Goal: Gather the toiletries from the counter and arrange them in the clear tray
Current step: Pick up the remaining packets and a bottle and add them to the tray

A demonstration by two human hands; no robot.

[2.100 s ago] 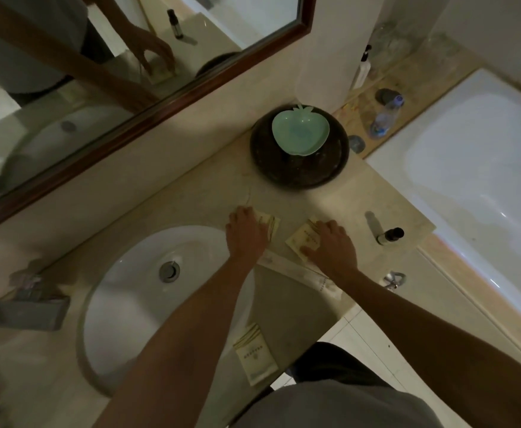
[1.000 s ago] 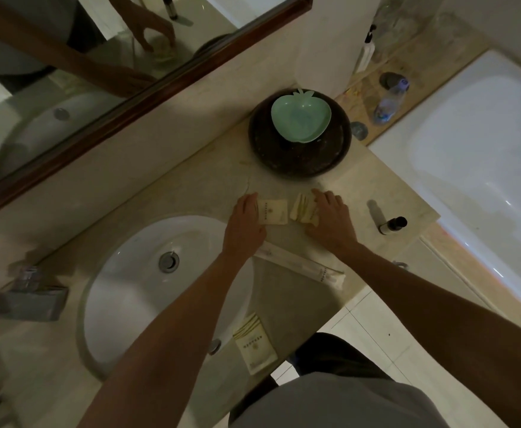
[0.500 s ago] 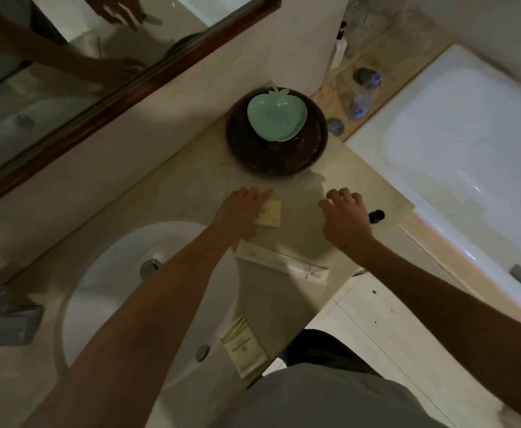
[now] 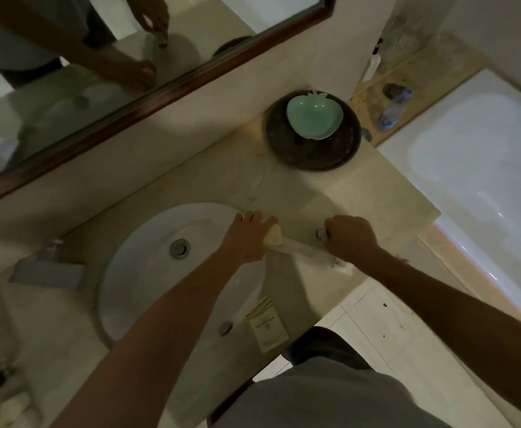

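My left hand (image 4: 248, 239) grips a small stack of cream sachets (image 4: 273, 236) just right of the sink. My right hand (image 4: 350, 236) is closed in a fist around a small dark bottle; only its end (image 4: 321, 233) sticks out on the left. A long white packet (image 4: 310, 252) lies flat on the counter between the two hands, running under my right wrist. Another cream sachet (image 4: 268, 325) with printed text lies at the counter's front edge. I cannot make out a clear tray for certain.
A green apple-shaped dish (image 4: 315, 118) sits in a dark round bowl (image 4: 311, 152) at the back of the counter. The white sink (image 4: 160, 273) fills the left. A bathtub (image 4: 484, 168) lies right, with bottles (image 4: 392, 109) on its ledge. A grey boxy holder (image 4: 47, 271) stands far left.
My right hand let go of its sachets, reached right to the small bottle and closed on it. My left hand gathered the sachets and lifted them. The view shifted.
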